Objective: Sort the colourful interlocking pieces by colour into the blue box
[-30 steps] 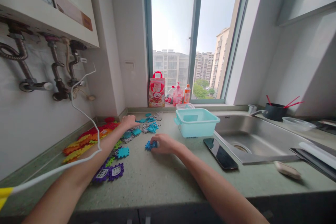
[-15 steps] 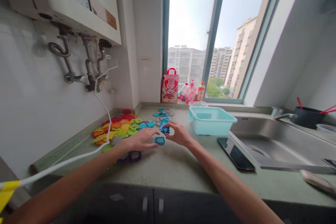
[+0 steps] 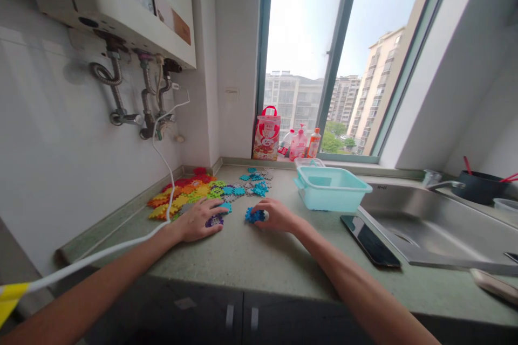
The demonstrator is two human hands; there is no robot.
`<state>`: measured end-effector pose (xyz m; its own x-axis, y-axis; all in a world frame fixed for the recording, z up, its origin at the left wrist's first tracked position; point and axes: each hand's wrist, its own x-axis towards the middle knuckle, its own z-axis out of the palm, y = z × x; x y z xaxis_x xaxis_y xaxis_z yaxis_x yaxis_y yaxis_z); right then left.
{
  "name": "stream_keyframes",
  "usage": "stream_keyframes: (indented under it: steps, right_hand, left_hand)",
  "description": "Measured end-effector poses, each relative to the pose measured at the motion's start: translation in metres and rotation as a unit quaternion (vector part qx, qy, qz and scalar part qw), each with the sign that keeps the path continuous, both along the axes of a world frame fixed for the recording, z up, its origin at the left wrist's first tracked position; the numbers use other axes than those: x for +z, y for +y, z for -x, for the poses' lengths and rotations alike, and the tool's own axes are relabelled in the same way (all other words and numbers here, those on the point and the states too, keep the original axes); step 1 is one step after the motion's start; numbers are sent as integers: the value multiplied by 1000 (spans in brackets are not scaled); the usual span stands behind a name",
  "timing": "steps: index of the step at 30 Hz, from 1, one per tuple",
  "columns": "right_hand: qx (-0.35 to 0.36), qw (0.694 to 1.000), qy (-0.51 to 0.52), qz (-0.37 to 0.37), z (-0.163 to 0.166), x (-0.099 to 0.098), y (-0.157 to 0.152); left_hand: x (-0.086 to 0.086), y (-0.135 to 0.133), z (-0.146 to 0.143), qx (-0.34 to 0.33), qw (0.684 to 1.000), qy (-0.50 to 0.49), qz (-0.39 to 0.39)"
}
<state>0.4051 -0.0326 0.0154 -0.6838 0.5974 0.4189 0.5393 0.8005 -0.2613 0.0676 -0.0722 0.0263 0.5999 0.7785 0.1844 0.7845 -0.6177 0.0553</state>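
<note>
Right hand (image 3: 277, 216) gripped blue pieces (image 3: 254, 216) left of the tub (image 3: 332, 190); left hand (image 3: 199, 219) lay flat, fingers spread, on purple pieces (image 3: 213, 221); no writing was legible

The left hand (image 3: 198, 219) lies flat on the green counter (image 3: 259, 259), its fingers (image 3: 216, 209) over purple puzzle pieces (image 3: 213, 221). The right hand (image 3: 275, 215) closes on a blue piece (image 3: 254, 216) at its fingertips. Beyond the fingers lies a colourful heap of pieces (image 3: 190, 194); to the right of them stand a turquoise tub (image 3: 332, 190) and a phone (image 3: 370, 233).
</note>
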Motion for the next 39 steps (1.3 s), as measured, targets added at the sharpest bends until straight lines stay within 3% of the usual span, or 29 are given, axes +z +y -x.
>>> stream_keyframes:
  steps: [2,4,7,9,12,16,19,21,23,27,31,35,39]
  right_hand:
    - [-33,995,20,-89,-17,17,1]
    - [-114,972,71,-190,-44,39,3]
    - [-285,892,159,-312,-97,68,5]
    - [-370,840,180,-355,-131,79,6]
    - [-439,799,186,-366,-165,81,7]
    - [-513,797,136,-289,-177,69,10]
    - [-562,798,85,-201,-174,61,11]
    - [-553,804,78,-203,-167,59,11]
    - [-507,818,89,-256,-154,61,10]
    - [-335,880,105,-320,-109,57,8]
    - [-190,948,126,-223,-55,25,13]
    - [-186,971,126,-82,-26,-18,37]
    - [-205,975,77,28,-25,-39,63]
  left_hand:
    - [1,14,-2,-5,1000,-6,-14]
    - [3,24,-3,-5,1000,-7,-25]
    - [7,32,-8,7,1000,11,-29]
    - [12,36,-17,16,999,31,-40]
    - [22,53,-42,26,996,37,-79]
    - [32,93,-70,105,990,13,-92]
    - [29,116,-70,173,981,13,-90]
    - [22,124,-62,187,978,14,-86]
    - [14,127,-51,195,977,18,-79]
    - [4,129,-37,225,971,26,-78]
    - [-2,132,-35,259,962,33,-81]
    - [-4,128,-37,258,962,31,-85]
    - [0,118,-43,240,962,34,-124]
